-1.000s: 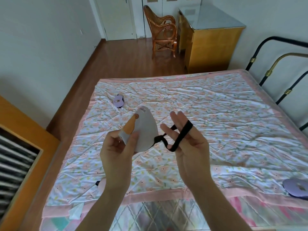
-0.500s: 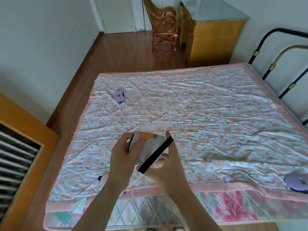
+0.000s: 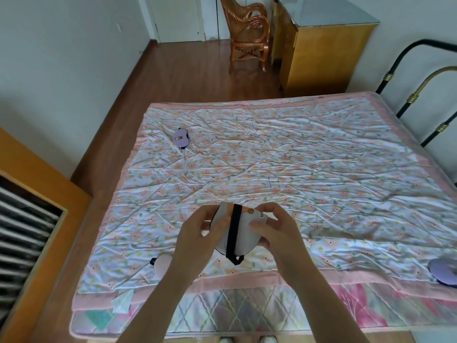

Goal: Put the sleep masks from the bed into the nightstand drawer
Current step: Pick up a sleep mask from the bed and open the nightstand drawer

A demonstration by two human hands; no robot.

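Left hand (image 3: 197,233) and right hand (image 3: 277,231) both grip white sleep mask (image 3: 243,231), black strap (image 3: 233,233) wrapped round it, above bed (image 3: 296,169) near edge. Pink mask (image 3: 162,266) beside left forearm; purple mask (image 3: 442,271) right edge; lilac mask (image 3: 180,137) far left. No drawer visible.

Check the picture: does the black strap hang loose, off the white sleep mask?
No: the black strap lies wrapped across the white sleep mask, held by both hands.
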